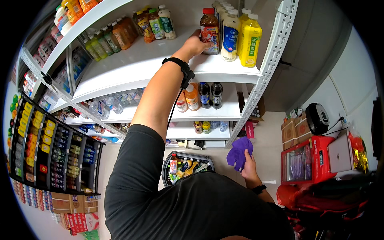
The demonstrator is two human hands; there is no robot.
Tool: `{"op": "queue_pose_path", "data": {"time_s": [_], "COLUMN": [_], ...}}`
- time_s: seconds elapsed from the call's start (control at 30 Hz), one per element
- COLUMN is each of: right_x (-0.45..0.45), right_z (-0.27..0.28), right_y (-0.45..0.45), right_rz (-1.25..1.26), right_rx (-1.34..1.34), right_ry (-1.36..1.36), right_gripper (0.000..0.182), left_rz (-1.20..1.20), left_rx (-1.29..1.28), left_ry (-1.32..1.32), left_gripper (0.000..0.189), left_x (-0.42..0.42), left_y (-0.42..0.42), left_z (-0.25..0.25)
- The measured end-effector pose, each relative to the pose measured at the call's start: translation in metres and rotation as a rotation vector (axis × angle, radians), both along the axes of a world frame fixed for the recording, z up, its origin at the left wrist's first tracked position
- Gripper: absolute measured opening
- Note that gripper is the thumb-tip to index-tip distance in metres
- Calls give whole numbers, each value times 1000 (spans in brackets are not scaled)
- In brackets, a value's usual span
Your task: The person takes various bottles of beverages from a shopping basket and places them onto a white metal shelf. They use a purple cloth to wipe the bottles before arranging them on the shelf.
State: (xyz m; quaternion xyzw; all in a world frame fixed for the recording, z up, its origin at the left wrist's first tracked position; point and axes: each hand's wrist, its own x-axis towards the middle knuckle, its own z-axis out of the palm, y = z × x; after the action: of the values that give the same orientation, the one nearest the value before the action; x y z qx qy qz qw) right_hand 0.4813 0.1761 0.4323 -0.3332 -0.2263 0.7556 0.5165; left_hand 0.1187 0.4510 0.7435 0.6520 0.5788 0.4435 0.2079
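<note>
My left hand (196,45) reaches up to the white metal shelf (132,64) and is closed around the lower part of a red-capped plastic drink bottle (209,30), which stands upright on it. Right beside that bottle is a white-capped bottle with a blue label (230,37), and then a yellow drink bottle (251,40) near the shelf's end. Lower down, my right hand (249,165) grips a crumpled purple cloth (240,152) in front of the shelving. Below, partly hidden by my body, a black basket (207,160) holds several drink bottles.
More bottles (120,36) stand at the back left of the same shelf. A perforated upright post (274,39) bounds it at the right. Lower shelves hold orange and dark bottles (204,96). A black drink rack (57,150) stands left; a red cabinet (321,159) and cardboard boxes (289,133) stand right.
</note>
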Motion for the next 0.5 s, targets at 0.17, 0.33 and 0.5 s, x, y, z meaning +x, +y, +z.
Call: {"op": "queue_pose_path", "data": {"time_s": [0.17, 0.33, 0.5], "right_x": [-1, -7, -19], "right_z": [-5, 2, 7], "right_y": [-7, -11, -15], "right_rz": [4, -3, 17], "right_rx": [-27, -33, -19], "right_ry": [10, -4, -17], "right_gripper": [38, 37, 37], "left_rz": [13, 10, -16], "left_rx": [15, 78, 149], "left_ry": [23, 30, 93], "left_gripper": [68, 72, 72], "left_x": [-3, -1, -24], "left_y": [7, 4, 21], "left_z": [-6, -9, -29]}}
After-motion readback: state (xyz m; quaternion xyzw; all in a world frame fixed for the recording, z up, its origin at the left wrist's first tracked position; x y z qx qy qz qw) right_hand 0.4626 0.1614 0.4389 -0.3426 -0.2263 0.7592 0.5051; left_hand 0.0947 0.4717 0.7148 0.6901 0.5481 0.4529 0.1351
